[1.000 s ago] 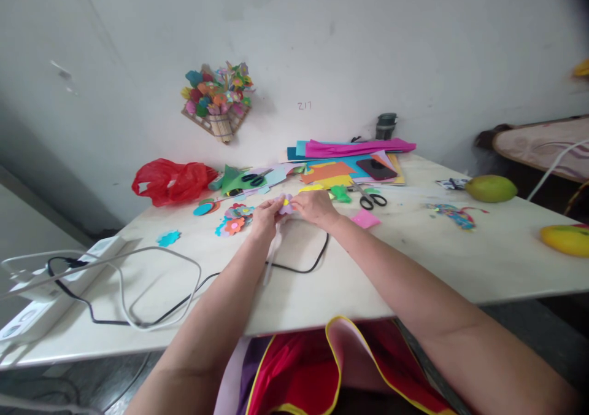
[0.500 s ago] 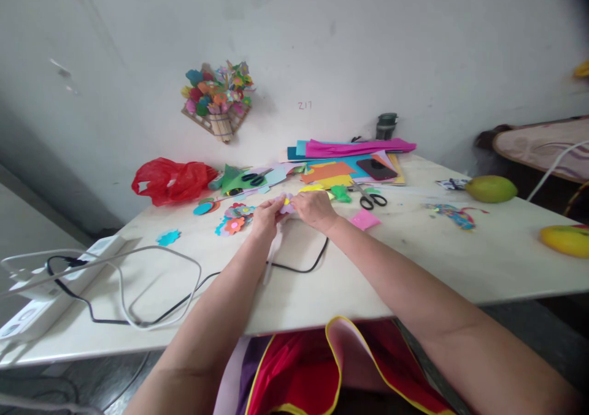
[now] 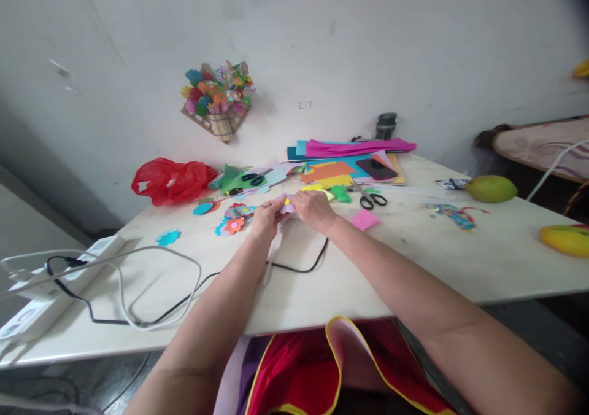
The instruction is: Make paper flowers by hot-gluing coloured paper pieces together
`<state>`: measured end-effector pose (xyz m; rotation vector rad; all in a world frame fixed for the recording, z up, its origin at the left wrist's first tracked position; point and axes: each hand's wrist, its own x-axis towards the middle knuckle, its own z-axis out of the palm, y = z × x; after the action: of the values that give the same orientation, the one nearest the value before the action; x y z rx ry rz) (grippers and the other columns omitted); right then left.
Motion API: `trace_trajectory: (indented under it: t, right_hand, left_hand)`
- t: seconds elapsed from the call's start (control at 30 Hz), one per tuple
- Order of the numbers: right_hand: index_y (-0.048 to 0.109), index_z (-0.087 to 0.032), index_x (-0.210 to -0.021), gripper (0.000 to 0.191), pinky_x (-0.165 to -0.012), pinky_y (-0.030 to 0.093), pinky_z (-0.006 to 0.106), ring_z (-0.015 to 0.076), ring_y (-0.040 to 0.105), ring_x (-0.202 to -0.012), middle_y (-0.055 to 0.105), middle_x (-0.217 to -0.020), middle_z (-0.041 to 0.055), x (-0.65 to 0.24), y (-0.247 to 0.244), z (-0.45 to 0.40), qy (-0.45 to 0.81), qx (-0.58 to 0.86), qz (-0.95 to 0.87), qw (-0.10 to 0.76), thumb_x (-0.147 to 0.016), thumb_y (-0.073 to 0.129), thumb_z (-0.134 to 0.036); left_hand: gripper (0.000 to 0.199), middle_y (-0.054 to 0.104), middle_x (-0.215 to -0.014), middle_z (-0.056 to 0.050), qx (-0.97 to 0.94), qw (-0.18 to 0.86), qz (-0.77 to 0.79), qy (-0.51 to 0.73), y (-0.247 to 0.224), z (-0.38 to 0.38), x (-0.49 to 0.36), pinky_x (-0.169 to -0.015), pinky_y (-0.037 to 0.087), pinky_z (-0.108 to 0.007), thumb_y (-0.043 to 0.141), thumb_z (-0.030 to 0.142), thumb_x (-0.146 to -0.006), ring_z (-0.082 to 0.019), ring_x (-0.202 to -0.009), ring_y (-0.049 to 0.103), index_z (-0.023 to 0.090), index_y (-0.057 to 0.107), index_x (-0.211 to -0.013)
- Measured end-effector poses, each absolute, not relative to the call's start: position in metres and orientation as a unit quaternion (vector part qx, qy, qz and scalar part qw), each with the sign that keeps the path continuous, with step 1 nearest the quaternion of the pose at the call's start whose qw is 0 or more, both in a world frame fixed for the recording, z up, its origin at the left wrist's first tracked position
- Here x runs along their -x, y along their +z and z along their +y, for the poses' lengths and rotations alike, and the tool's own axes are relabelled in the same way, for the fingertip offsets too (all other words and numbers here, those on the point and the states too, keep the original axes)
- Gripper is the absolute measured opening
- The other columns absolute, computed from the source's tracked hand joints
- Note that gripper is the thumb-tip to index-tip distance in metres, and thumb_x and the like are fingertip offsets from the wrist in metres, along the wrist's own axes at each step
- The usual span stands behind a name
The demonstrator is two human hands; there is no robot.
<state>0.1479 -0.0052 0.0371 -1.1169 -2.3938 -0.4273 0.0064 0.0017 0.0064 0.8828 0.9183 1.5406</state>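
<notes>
PURPLE FLOWER: a small light purple paper flower (image 3: 286, 204) is seen with rounded petals and a yellow centre turned upward; its outer edges are partly covered by fingers.
LEFT HAND: the left hand (image 3: 265, 216) is nearly closed, and the left edge of the purple flower is pinched between thumb and fingers.
RIGHT HAND: the right hand (image 3: 316, 210) is curled, its fingertips closed at the right edge of the purple flower; the exact grip is hidden by the knuckles.
FLOWER'S PLACE: the purple flower is held between the two hands, over the table (image 3: 396, 274), and touched by both.
LEFT OF THE FLOWER: a cluster of finished paper flowers (image 3: 234, 220) is gathered nearby, with a blue cutout (image 3: 169, 237) laid farther out.
RIGHT OF THE FLOWER: beyond the right hand, a pink piece (image 3: 365, 219) and black-handled scissors (image 3: 372, 201) are spread.
NEARER THAN THE FLOWER: a pale strip (image 3: 270, 261) and a black cable (image 3: 301, 271) are seen.
</notes>
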Motion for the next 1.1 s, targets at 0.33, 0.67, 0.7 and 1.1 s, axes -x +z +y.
trace_trajectory:
  t: [0.33,0.67,0.7,1.1]
  right_hand:
    - [0.063,-0.017,-0.094,0.025,-0.064,0.033,0.027,0.0190,0.059,-0.084,0.068,-0.093,0.0072,-0.145,0.034,0.000,-0.041,0.475,-0.824,0.305,-0.086,0.041,-0.023]
    - [0.059,-0.017,-0.072,0.008,-0.058,0.040,0.024,0.0135,0.057,-0.063,0.064,-0.066,0.0008,-0.141,0.024,0.014,0.226,0.433,-0.735,0.471,-0.075,0.052,-0.020]
    - [0.058,-0.017,-0.070,0.007,-0.056,0.041,0.023,0.0123,0.056,-0.059,0.062,-0.063,0.0001,-0.140,0.024,0.015,0.278,0.419,-0.718,0.482,-0.074,0.053,-0.019]
    - [0.055,-0.015,-0.064,0.007,-0.040,0.033,0.019,0.0062,0.045,-0.043,0.061,-0.059,0.0008,-0.156,0.037,0.020,0.492,0.345,-0.547,0.583,-0.068,0.056,-0.021]
  left_hand:
    - [0.033,0.061,-0.060,-0.001,-0.398,0.525,0.388,0.645,0.008,0.001,-0.005,-0.055,0.048,-0.023,0.080,0.033,-0.050,-0.010,-0.055,0.057,0.011,0.059,-0.064]
    - [0.034,0.061,-0.060,-0.001,-0.395,0.517,0.381,0.657,0.012,-0.001,-0.007,-0.061,0.049,-0.026,0.080,0.033,-0.048,-0.010,-0.055,0.057,0.011,0.061,-0.065]
    - [0.033,0.061,-0.060,-0.001,-0.397,0.517,0.382,0.655,0.012,-0.001,-0.007,-0.061,0.049,-0.027,0.080,0.033,-0.049,-0.010,-0.056,0.057,0.011,0.062,-0.065]
    - [0.031,0.061,-0.060,0.000,-0.365,0.510,0.394,0.672,0.009,0.001,-0.004,-0.060,0.049,-0.026,0.079,0.031,-0.051,-0.010,-0.055,0.057,0.013,0.057,-0.064]
